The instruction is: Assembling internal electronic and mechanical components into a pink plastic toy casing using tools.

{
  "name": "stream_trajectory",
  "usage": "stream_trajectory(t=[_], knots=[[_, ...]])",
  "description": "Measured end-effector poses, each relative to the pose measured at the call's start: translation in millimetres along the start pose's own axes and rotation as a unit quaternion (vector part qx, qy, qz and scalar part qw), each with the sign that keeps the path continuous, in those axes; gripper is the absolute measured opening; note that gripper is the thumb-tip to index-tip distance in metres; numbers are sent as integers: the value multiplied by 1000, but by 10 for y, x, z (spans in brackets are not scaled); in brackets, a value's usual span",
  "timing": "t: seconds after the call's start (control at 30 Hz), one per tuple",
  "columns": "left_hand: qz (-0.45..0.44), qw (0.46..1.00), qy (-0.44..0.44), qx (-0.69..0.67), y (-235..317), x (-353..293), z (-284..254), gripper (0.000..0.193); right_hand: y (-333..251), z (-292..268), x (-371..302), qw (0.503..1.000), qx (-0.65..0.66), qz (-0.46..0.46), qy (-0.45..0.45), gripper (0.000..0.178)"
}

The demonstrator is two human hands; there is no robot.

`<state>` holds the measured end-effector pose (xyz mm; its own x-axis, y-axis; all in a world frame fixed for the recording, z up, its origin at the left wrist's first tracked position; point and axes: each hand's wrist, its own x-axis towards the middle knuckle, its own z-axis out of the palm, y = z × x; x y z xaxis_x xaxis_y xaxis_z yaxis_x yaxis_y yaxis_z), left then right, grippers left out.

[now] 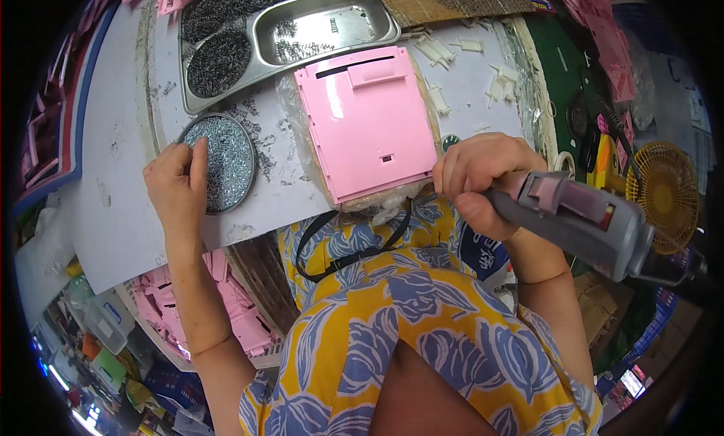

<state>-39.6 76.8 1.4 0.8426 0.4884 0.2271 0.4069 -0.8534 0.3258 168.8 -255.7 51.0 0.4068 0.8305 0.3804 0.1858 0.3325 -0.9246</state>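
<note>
My right hand [483,181] is wrapped round a grey electric screwdriver [588,221], whose body slants off to the right. Its tip is hidden by my fingers, close to the lower right corner of a pink plastic panel [369,127]. That panel lies in front of me on a pad wrapped in clear plastic. Over the left side of a round dish of small silvery screws [230,168], my left hand [177,176] is closed, fingers curled in. Whatever it may hold is too small or hidden to make out.
Behind the dish stands a metal tray [396,32] with small dark springs in its compartments. White plastic pieces [501,83] lie scattered right of the panel, and cardboard [445,2] at the back. A yellow fan [664,191] is at far right. Pink parts [241,315] fill a crate below left.
</note>
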Motion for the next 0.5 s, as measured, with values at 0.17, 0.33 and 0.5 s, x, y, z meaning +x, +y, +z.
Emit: stream_trajectory(t=[0.17,0.33,0.5], knots=[[173,979,22,-101,823,13,93,15,-76,18,134,997,54,34,47,27],[243,933,-55,-260,1529,81,170,15,-460,49,457,985,164,-6,57,34],[224,922,-68,-308,1649,72,271,12,-376,185,527,981,180,-15,66,32]])
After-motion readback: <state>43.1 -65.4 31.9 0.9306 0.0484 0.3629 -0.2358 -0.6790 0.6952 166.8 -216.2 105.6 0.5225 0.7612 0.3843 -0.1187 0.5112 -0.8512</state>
